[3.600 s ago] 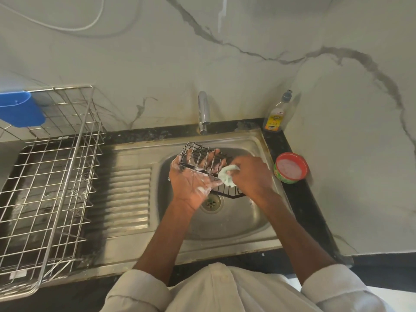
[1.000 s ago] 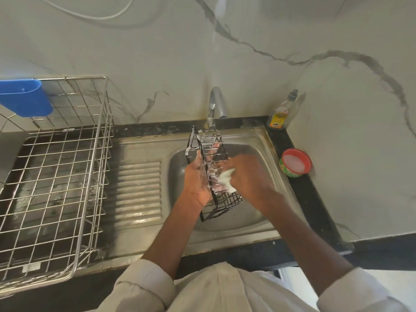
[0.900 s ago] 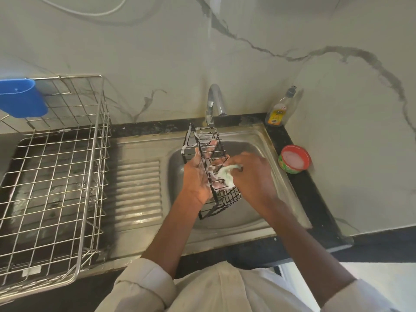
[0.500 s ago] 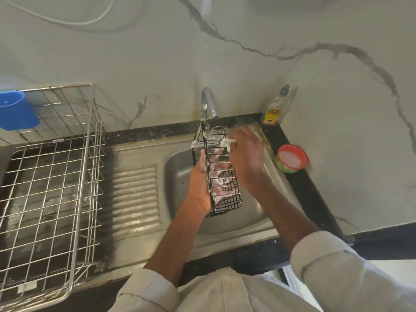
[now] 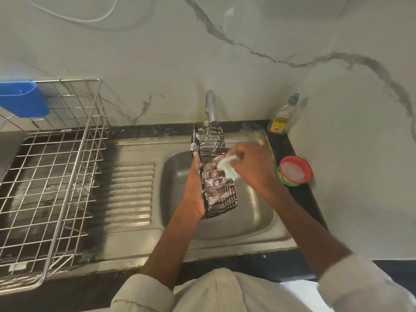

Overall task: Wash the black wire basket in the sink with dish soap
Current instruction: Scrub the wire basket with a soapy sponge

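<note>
This looks like the scrubbing step. The left hand (image 5: 195, 188) grips the black wire basket (image 5: 215, 171) and holds it up on end over the sink (image 5: 236, 224), right below the tap (image 5: 210, 106). The right hand (image 5: 252, 167) pinches a soapy green cloth (image 5: 228, 167) and presses it on the basket's wires. White foam sits on the top wires and inside. I think the next move is to rub the sides not soaped yet, then rinse. The wet basket could slip, so the grip must be firm.
</note>
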